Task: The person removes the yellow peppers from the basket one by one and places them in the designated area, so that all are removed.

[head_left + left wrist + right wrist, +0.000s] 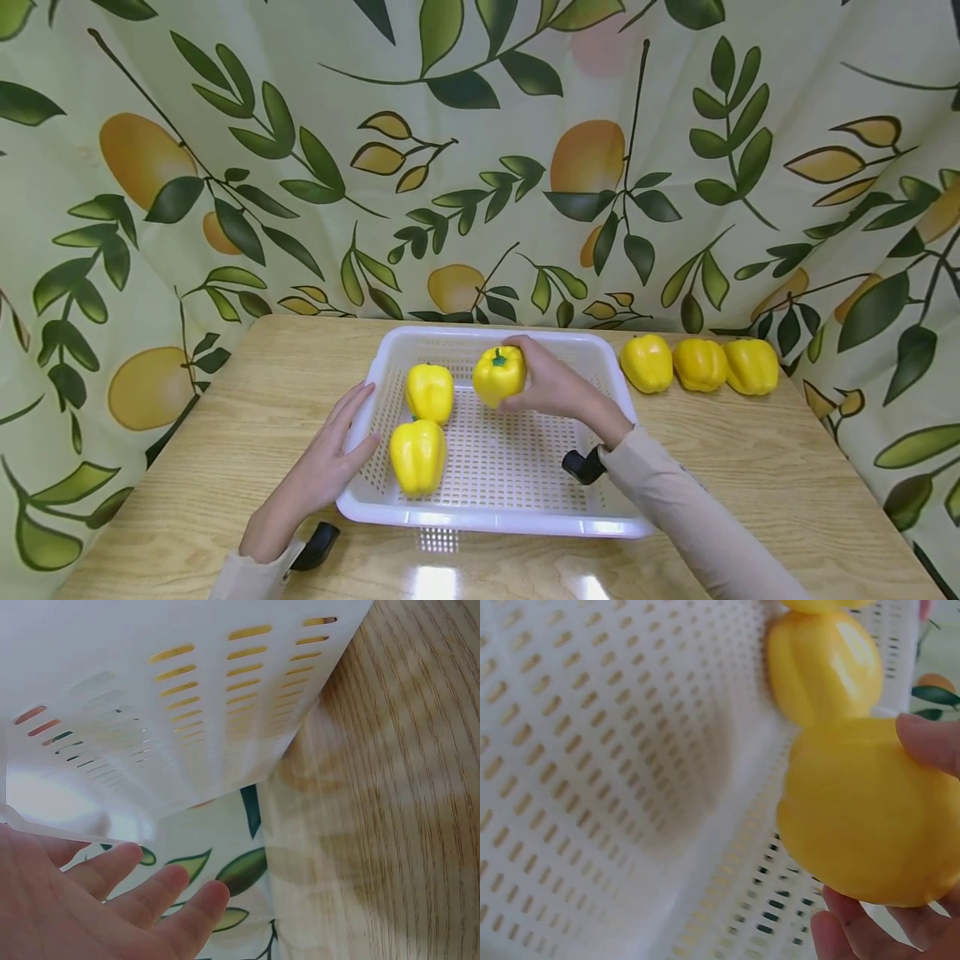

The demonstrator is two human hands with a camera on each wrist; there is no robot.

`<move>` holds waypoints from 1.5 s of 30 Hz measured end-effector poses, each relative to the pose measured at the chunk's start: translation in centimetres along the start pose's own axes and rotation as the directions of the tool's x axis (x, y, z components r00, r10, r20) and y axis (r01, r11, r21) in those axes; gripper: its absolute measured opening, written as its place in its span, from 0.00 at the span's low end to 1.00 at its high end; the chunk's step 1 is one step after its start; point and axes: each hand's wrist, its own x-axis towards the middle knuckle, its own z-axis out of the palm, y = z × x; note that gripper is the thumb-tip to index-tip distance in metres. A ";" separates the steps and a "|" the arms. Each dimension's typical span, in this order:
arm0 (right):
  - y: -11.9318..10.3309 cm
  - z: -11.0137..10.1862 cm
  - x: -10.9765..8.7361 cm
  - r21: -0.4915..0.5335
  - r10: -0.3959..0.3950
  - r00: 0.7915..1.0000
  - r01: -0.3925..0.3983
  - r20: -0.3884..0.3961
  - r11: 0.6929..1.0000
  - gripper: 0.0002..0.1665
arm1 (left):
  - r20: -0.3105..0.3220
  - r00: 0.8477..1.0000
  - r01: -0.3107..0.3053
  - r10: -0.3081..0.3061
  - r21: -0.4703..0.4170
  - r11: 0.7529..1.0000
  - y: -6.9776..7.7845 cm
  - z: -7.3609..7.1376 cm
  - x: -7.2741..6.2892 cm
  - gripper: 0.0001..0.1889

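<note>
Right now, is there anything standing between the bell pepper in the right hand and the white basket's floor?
Nothing visible stands in the way. The right hand holds the yellow bell pepper over the white basket, with bare floor showing nearer the person; two other bell peppers sit inside, to its left.

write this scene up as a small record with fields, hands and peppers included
left hand: touches the left rim of a white, rectangular, perforated plastic basket
right hand: grips one glossy yellow bell pepper over the basket
in basket: two glossy yellow bell peppers, at left
right of basket: three glossy yellow bell peppers in a row
surface: light wood-grain table
backdrop: cream cloth printed with leaves and fruit
</note>
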 end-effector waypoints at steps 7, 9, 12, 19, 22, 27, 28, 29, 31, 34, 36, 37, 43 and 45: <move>-0.3 -1.5 -0.9 0.032 -0.022 1.000 0.023 -0.017 0.999 0.56 | 0.001 1.000 0.003 -0.003 0.005 1.000 0.0 0.0 -0.1 0.37; -0.4 -1.9 -1.2 0.046 -0.025 0.999 0.026 -0.022 0.999 0.57 | 0.000 1.000 0.003 -0.003 0.008 1.000 0.0 0.0 -0.1 0.37; -0.3 -2.4 -1.6 0.049 -0.020 0.999 0.021 -0.032 0.999 0.58 | -0.004 1.000 0.002 -0.002 0.009 1.000 0.0 0.0 -0.1 0.37; -0.1 -3.5 -2.9 0.019 -0.006 0.998 0.007 -0.058 1.000 0.57 | -0.005 1.000 -0.008 0.008 0.010 1.000 0.3 -0.1 0.0 0.36; 0.1 -4.0 -3.5 0.010 -0.001 0.997 0.002 -0.078 1.000 0.57 | -0.004 1.000 -0.012 0.012 0.012 1.000 0.3 -0.2 -0.1 0.36; 0.5 -4.6 -4.6 -0.001 -0.004 0.995 0.004 -0.103 1.000 0.56 | -0.011 0.999 -0.030 0.030 0.018 0.999 0.2 -0.2 -0.1 0.36; 0.6 -4.8 -4.8 0.000 -0.002 0.995 0.002 -0.103 1.000 0.56 | -0.012 0.999 -0.033 0.033 0.018 0.999 0.2 -0.2 -0.1 0.36; 0.7 -4.9 -5.1 0.001 -0.002 0.994 0.002 -0.105 1.000 0.56 | -0.012 0.999 -0.035 0.035 0.018 0.999 0.2 -0.2 -0.1 0.36; 0.9 -5.1 -5.5 0.004 0.005 0.994 -0.004 -0.108 1.000 0.56 | -0.010 0.999 -0.037 0.037 0.015 0.999 0.2 -0.2 -0.1 0.36; 1.2 -5.3 -6.0 0.012 0.009 0.993 -0.008 -0.116 1.000 0.57 | -0.008 0.999 -0.034 0.034 0.009 0.999 0.1 -0.2 -0.1 0.36; 1.3 -5.4 -6.3 0.013 0.009 0.992 -0.008 -0.125 1.000 0.56 | -0.008 0.999 -0.035 0.035 0.005 0.999 0.1 -0.2 -0.1 0.36; 1.3 -5.4 -6.4 0.015 0.009 0.992 -0.007 -0.128 1.000 0.56 | -0.009 0.999 -0.035 0.035 0.005 0.999 0.1 -0.2 -0.1 0.36; 1.4 -5.8 -7.3 0.019 0.008 0.989 -0.005 -0.151 1.000 0.57 | -0.008 0.999 -0.033 0.033 0.001 0.999 0.2 -0.2 -0.1 0.36; 1.4 -5.9 -7.7 0.032 0.008 0.987 -0.003 -0.163 0.999 0.57 | -0.008 0.999 -0.035 0.035 0.004 0.999 0.2 -0.2 -0.1 0.36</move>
